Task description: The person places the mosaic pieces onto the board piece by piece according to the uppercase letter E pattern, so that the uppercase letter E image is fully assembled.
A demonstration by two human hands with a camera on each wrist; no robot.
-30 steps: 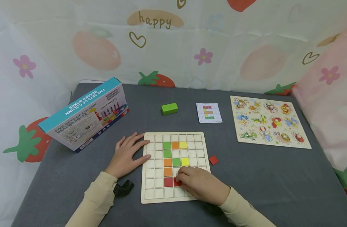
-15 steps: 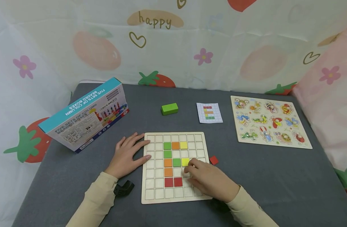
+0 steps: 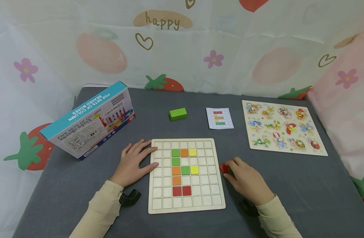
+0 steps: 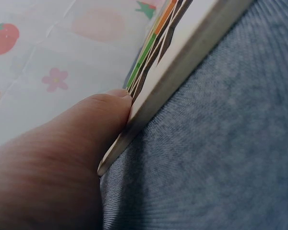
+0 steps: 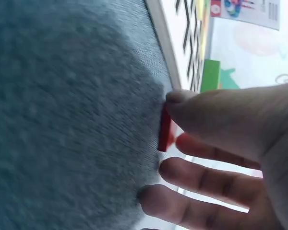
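Note:
A pale wooden grid board (image 3: 162,205) lies on the table with green, orange, yellow and red square tiles in some of its cells. My left hand (image 3: 132,165) is spread at the board's left edge, its thumb and fingertips resting on the rim. In the left wrist view the thumb (image 4: 103,110) presses against that edge. Just right of the board, my right hand (image 3: 248,180) pinches a loose red square tile (image 3: 224,168) between thumb and index finger, low at the cloth. The right wrist view shows the red tile (image 5: 165,128) between them, other fingers extended.
A green block (image 3: 178,114) and a paper card (image 3: 220,118) printed with a coloured tile pattern lie behind the board. To the right is an insect picture puzzle (image 3: 284,127). A large blue-and-white box (image 3: 92,122) stands at the left.
My right hand has left the second red tile in the lower row and moved right, off the board, to the loose red tile. The left hand has stayed in place.

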